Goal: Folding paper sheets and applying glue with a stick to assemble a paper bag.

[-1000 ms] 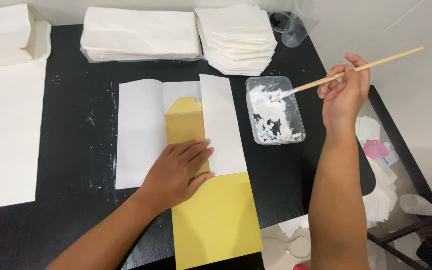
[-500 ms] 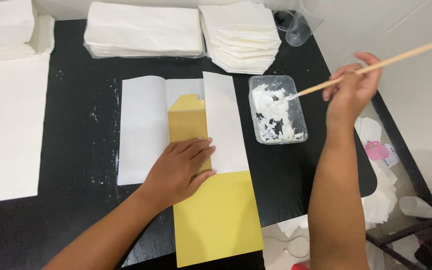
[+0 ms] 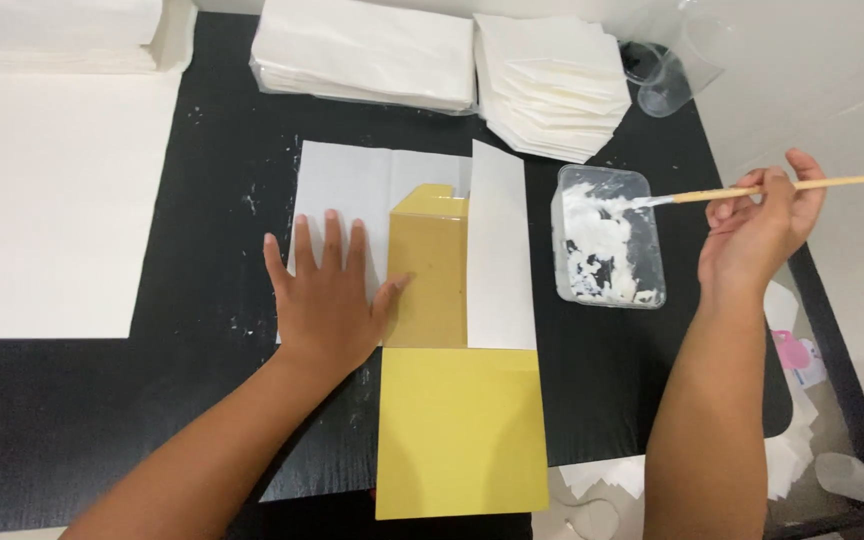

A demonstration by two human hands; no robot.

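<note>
So the left hand (image 3: 327, 300) has slid off the yellow board (image 3: 457, 430) since a moment ago and now lies flat on the left flap of the white sheet (image 3: 342, 190), fingers spread, thumb tip just touching the edge of the yellow strip in the middle. Nothing held in that grip, it's just an open palm pressing down.

The right hand (image 3: 757, 230) has shifted a bit too. It's closed around a thin wooden brush (image 3: 782, 187), pinched between thumb and fingers, with the handle sticking out to the right past the tabletop edge. The bristle end reaches left to the rim of the clear plastic tub (image 3: 607, 240), which has white paste smeared around inside it.

The yellow board sits in the middle of the black tabletop (image 3: 192, 380): the upper part lies on the white sheet, with the sheet's right flap folded over beside it, and the wider lower part hangs toward the near edge. The tub is just to the right of that folded flap, not touching it.

Further out: two stacks of folded white paper (image 3: 362, 50) along the far edge, a clear plastic cup (image 3: 667, 80) lying tipped next to them, and a big white sheet (image 3: 42, 200) covering the left side. White paste flecks dot the tabletop around the work.
</note>
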